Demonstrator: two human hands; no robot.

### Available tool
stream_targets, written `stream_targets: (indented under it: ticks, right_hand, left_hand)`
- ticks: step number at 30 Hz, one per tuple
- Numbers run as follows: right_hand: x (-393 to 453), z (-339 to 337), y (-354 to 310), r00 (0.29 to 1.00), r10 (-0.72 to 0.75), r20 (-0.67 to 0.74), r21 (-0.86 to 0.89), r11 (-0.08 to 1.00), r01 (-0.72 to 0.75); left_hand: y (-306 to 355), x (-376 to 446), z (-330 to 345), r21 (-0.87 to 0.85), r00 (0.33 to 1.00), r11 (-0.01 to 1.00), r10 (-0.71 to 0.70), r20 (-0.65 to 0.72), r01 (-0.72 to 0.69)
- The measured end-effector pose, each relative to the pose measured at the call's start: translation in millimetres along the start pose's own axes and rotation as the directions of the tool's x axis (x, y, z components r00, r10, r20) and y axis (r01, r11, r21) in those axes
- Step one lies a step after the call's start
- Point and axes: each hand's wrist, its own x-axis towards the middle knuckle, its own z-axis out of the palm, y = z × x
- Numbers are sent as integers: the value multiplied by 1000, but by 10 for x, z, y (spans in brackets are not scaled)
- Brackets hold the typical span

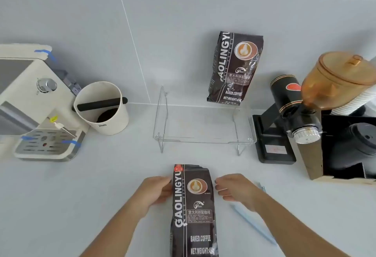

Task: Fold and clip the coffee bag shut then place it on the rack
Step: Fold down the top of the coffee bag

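A dark brown coffee bag lies flat on the white counter near the front edge, its open top pointing away from me. My left hand touches the bag's left edge near the top, fingers spread. Just right of the bag, my right hand hovers with fingers apart and nothing in it. A light blue bag clip lies on the counter under and beyond my right forearm. The clear acrylic rack stands behind the bag, and a second coffee bag stands upright on its right rear against the wall.
A cream espresso machine and a cream knock box stand at the left. At the right are a black grinder with an amber hopper and a black box of cups and lids. The tiled wall runs behind.
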Motion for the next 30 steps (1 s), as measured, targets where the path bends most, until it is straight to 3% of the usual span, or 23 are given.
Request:
stream_targets:
  ticks: [5, 16, 30]
  right_hand:
    - [107, 185, 17, 999, 25, 28, 128, 991, -28]
    - [82, 284, -181, 999, -24, -49, 182, 983, 33]
    - [-583, 446, -278, 969, -218, -114, 190, 953, 237]
  left_hand:
    - [86, 74, 143, -135, 999, 990, -38, 2, 38]
    - [250, -51, 215, -248, 998, 967, -61, -15, 56]
    - [321, -804, 138, -288, 986, 943, 168, -20, -166]
